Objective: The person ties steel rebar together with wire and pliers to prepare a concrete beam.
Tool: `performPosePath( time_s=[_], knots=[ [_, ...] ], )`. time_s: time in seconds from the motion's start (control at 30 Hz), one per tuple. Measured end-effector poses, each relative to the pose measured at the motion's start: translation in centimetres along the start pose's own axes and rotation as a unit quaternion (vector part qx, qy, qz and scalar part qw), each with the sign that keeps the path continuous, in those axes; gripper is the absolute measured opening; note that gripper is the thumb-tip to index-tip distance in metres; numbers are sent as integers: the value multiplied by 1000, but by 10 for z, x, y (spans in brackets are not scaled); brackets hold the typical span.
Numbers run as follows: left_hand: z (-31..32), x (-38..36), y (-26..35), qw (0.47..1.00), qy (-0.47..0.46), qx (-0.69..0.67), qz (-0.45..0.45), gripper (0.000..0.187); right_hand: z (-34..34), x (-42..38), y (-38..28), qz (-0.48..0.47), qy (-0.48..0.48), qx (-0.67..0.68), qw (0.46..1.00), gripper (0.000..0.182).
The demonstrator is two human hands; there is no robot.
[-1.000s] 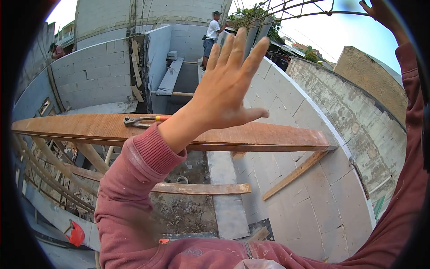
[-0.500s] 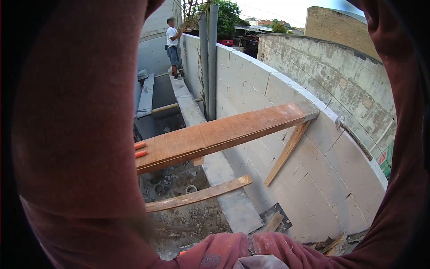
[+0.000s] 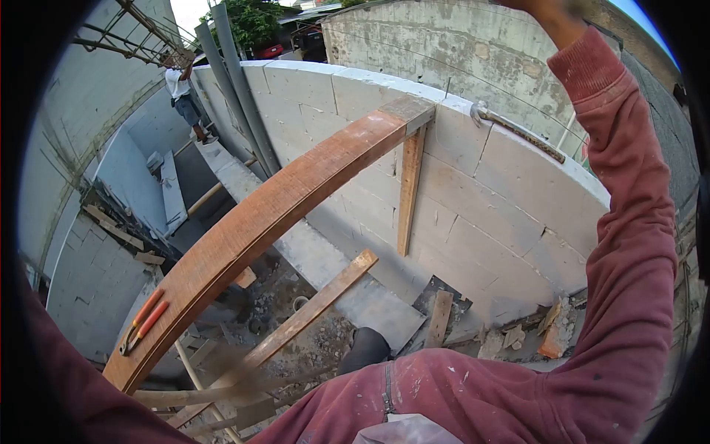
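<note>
My right hand is raised at the top edge of the head view, mostly cut off, so its fingers and anything in them are hidden. The maroon sleeve of that arm runs down the right side. Of my left arm only the sleeve shows at the lower left; its hand is out of sight. Pincers with orange handles lie on the near end of a long reddish-brown plank. The plank's far end rests at the top of a pale block wall.
A wooden prop stands under the plank's far end. Below lie a loose timber, a grey walkway board and rubble. Two grey pipes rise beside the wall. A person stands farther back near a rebar cage.
My view has turned right and tilted down. Both sleeves framed the view before; the left has dropped to the lower left, and my right hand now shows at the top. The pincers have come fully into sight.
</note>
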State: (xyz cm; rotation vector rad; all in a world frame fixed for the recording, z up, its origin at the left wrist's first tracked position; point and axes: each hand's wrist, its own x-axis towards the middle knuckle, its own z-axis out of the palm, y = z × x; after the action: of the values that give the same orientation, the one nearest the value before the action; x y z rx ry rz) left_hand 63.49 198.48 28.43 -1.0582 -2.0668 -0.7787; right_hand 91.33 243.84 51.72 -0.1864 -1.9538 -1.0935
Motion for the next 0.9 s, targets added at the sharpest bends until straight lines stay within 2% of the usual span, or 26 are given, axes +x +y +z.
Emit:
performPosePath(
  time_s=[0.03,0.07,0.1,0.13,0.17,0.23,0.27,0.33,0.4,0.47,0.57,0.63,0.67,0.7,0.77,0.8,0.83,0.87,0.9],
  knots=[
    [7,-1,5,1000,-7,-14,5,90,32,-54,29,106,-40,-14,993,33],
    [15,-3,9,999,-17,-26,8,90,66,-123,73,172,-223,-43,958,48],
    [25,-7,12,999,-35,-39,11,90,83,-180,69,268,-322,-97,903,58],
    [38,-12,16,997,-54,-51,12,90,104,-247,77,304,-379,-88,870,66],
    [53,-20,18,995,-80,-62,7,90,104,-286,58,383,-415,-61,823,68],
    [85,-41,22,987,-138,-82,-8,90,126,-385,45,462,-440,5,770,64],
    [102,-53,24,981,-174,-90,-17,90,120,-397,35,450,-422,-11,787,60],
    [134,-79,24,962,-250,-100,-43,90,100,-398,6,422,-404,-42,811,53],
    [163,-106,22,938,-324,-100,-72,90,107,-412,8,325,-350,-95,874,42],
    [185,-138,15,906,-403,-89,-94,91,84,-374,-19,326,-425,-141,833,38],
    [206,-177,14,854,-499,-75,-126,91,36,-384,-65,362,-382,-102,844,36],
    [209,-199,6,825,-541,-63,-151,91,3,-410,-124,438,-358,21,824,34],
    [209,-208,3,811,-559,-59,-160,91,-5,-444,-164,497,-422,71,754,32],
    [208,-216,2,801,-572,-55,-168,91,-17,-450,-210,559,-419,179,692,33],
    [208,-229,1,784,-592,-50,-180,91,-35,-503,-319,625,-449,258,584,32],
    [203,-237,-2,775,-601,-46,-189,91,-43,-527,-369,621,-476,271,560,35],
    [202,-247,-4,767,-609,-41,-197,92,-47,-529,-401,644,-513,300,483,36],
    [199,-255,-5,760,-615,-36,-205,92,-44,-546,-437,674,-493,315,451,34],
    [196,-265,-7,752,-622,-29,-214,92,-27,-584,-481,644,-573,329,385,32]
  ],
)
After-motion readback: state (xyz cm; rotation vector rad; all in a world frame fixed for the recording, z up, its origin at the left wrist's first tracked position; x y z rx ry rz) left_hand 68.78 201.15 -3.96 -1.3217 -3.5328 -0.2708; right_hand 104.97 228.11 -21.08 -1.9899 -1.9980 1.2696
